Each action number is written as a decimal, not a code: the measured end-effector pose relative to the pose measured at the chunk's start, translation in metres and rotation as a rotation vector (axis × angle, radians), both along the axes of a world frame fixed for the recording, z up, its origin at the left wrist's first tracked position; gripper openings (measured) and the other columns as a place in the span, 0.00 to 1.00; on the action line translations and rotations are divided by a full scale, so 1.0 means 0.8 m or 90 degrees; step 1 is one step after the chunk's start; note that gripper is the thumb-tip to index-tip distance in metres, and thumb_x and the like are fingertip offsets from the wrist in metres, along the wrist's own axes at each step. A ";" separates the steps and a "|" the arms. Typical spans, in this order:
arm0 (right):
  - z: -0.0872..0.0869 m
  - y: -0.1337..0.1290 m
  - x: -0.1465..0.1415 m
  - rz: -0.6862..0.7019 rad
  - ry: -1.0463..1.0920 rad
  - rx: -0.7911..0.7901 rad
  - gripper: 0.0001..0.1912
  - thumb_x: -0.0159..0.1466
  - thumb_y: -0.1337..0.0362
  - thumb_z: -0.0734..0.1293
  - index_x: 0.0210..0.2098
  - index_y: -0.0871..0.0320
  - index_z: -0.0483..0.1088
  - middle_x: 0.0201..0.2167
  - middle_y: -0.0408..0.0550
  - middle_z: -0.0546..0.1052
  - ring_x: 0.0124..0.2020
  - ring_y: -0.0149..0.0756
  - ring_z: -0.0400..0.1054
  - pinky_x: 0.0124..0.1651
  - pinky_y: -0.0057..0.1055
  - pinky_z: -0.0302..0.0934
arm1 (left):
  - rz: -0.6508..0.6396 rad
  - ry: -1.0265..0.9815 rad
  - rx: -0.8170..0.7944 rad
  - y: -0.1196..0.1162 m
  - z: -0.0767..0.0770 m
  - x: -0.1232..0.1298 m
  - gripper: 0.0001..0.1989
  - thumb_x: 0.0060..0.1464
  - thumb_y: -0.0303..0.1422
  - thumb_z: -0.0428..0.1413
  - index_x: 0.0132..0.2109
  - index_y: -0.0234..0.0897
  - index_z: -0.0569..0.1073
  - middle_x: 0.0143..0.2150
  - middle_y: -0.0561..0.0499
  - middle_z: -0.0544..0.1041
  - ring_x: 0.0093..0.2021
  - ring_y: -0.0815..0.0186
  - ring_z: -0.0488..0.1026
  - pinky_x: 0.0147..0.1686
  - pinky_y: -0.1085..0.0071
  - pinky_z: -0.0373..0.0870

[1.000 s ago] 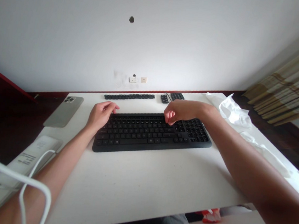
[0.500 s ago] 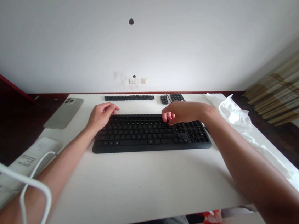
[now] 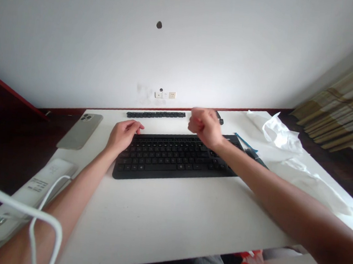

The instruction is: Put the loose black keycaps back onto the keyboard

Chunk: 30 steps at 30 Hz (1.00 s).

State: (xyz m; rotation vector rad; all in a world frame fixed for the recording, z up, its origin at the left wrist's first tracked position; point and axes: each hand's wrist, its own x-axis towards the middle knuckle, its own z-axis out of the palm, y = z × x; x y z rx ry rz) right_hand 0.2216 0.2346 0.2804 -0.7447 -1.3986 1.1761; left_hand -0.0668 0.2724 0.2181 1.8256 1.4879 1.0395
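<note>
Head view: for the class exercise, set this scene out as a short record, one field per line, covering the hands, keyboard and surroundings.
Left hand: at the far left corner of the keyboard, fingers partly curled
Right hand: above the keyboard's far edge, curled; contents unclear
Keyboard: black, flat on the white table
Beyond it: row of black keys
Left side: phone
Right side: blue stick, crumpled white plastic

A white bench (image 3: 161, 214) carries a black keyboard (image 3: 161, 157). Behind it lies a row of keys (image 3: 156, 114); a phone (image 3: 80, 134) lies left, crumpled white wrapping (image 3: 281, 134) right.
</note>
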 end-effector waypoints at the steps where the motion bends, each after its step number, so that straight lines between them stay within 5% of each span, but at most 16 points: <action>1: -0.016 0.003 -0.005 -0.009 -0.023 -0.011 0.30 0.64 0.49 0.68 0.19 0.53 0.48 0.16 0.34 0.47 0.18 0.25 0.40 0.21 0.30 0.37 | -0.002 -0.001 0.003 0.000 0.000 0.000 0.17 0.60 0.42 0.53 0.34 0.38 0.81 0.30 0.52 0.78 0.32 0.65 0.72 0.36 0.70 0.64; 4: -0.034 0.006 -0.010 0.002 -0.060 0.014 0.30 0.64 0.50 0.69 0.17 0.54 0.49 0.16 0.36 0.49 0.19 0.25 0.41 0.23 0.30 0.38 | -0.008 -0.001 0.007 0.000 -0.001 -0.001 0.17 0.61 0.42 0.52 0.34 0.38 0.81 0.30 0.52 0.78 0.32 0.65 0.72 0.37 0.70 0.65; 13: 0.005 0.013 0.006 -0.075 0.040 0.014 0.31 0.61 0.52 0.72 0.17 0.54 0.48 0.17 0.35 0.47 0.19 0.24 0.39 0.22 0.29 0.36 | -0.008 -0.017 0.005 0.005 -0.006 -0.003 0.17 0.60 0.43 0.53 0.34 0.38 0.81 0.29 0.51 0.77 0.31 0.65 0.71 0.35 0.70 0.65; 19: -0.026 0.004 -0.012 -0.009 0.053 -0.109 0.32 0.61 0.51 0.72 0.19 0.53 0.45 0.16 0.33 0.44 0.17 0.23 0.37 0.21 0.29 0.35 | -0.016 -0.017 0.009 0.003 -0.004 -0.002 0.17 0.61 0.43 0.53 0.34 0.38 0.80 0.30 0.51 0.78 0.31 0.65 0.72 0.35 0.70 0.66; 23: -0.038 0.008 -0.012 0.014 0.011 -0.077 0.30 0.64 0.52 0.71 0.20 0.53 0.47 0.17 0.33 0.46 0.18 0.23 0.38 0.22 0.29 0.35 | -0.015 -0.017 0.011 0.004 -0.005 -0.003 0.17 0.61 0.43 0.53 0.35 0.38 0.81 0.30 0.51 0.77 0.31 0.65 0.71 0.35 0.70 0.66; 26: -0.020 0.014 0.004 0.018 -0.029 -0.052 0.29 0.66 0.53 0.69 0.20 0.53 0.47 0.17 0.34 0.45 0.19 0.24 0.38 0.22 0.30 0.35 | -0.017 -0.017 0.009 0.005 -0.007 -0.004 0.18 0.61 0.45 0.53 0.35 0.38 0.81 0.30 0.51 0.77 0.31 0.65 0.71 0.34 0.70 0.65; 30: 0.024 0.011 0.033 0.092 -0.336 -0.034 0.30 0.63 0.53 0.73 0.19 0.54 0.49 0.17 0.35 0.48 0.20 0.24 0.39 0.23 0.31 0.33 | -0.010 -0.010 0.005 0.004 -0.006 -0.003 0.19 0.62 0.46 0.52 0.36 0.38 0.81 0.30 0.51 0.78 0.30 0.65 0.70 0.33 0.70 0.65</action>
